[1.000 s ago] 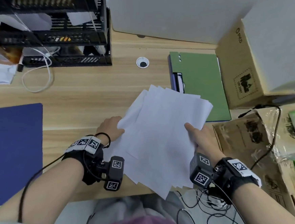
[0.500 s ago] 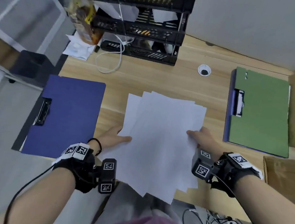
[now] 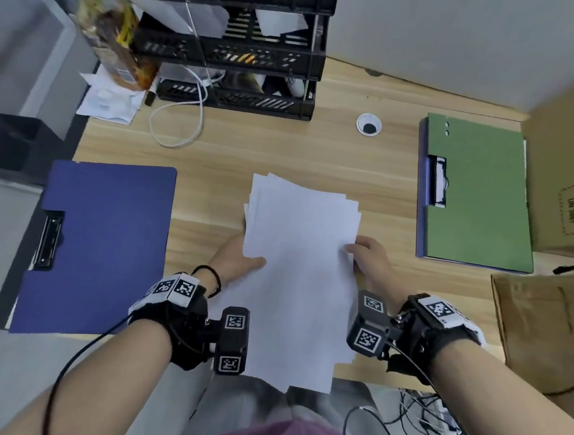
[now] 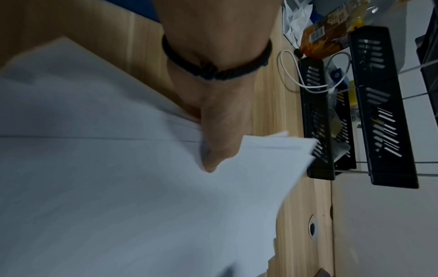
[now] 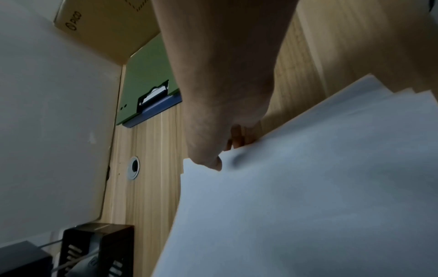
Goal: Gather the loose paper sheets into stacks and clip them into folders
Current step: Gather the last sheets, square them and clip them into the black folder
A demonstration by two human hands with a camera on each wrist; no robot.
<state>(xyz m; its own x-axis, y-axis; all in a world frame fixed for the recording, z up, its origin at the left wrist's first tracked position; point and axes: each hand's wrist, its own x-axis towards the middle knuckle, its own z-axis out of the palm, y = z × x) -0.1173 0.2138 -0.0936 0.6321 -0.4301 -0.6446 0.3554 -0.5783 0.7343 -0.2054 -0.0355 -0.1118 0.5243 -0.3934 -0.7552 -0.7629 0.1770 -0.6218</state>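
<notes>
A stack of white paper sheets (image 3: 300,273) is held over the middle of the wooden desk (image 3: 284,148), its far corners slightly fanned. My left hand (image 3: 241,256) pinches the stack's left edge, thumb on top (image 4: 213,150), fingers hidden beneath. My right hand (image 3: 366,258) pinches the right edge, thumb tip on the sheets (image 5: 211,161). A blue clip folder (image 3: 101,247) lies open on the left. A green clip folder (image 3: 476,194) lies on the right with its black clip (image 3: 436,181) on the left side.
Black stacked trays (image 3: 237,52) with papers and a white cable (image 3: 179,123) stand at the back left. A cardboard box (image 3: 571,171) sits at the right, a brown paper bag (image 3: 545,323) in front of it. A cable hole (image 3: 368,124) lies mid-desk.
The sheets have been drawn together from a wide fan into a narrower stack between my hands. The head view has swung left and both folders now show.
</notes>
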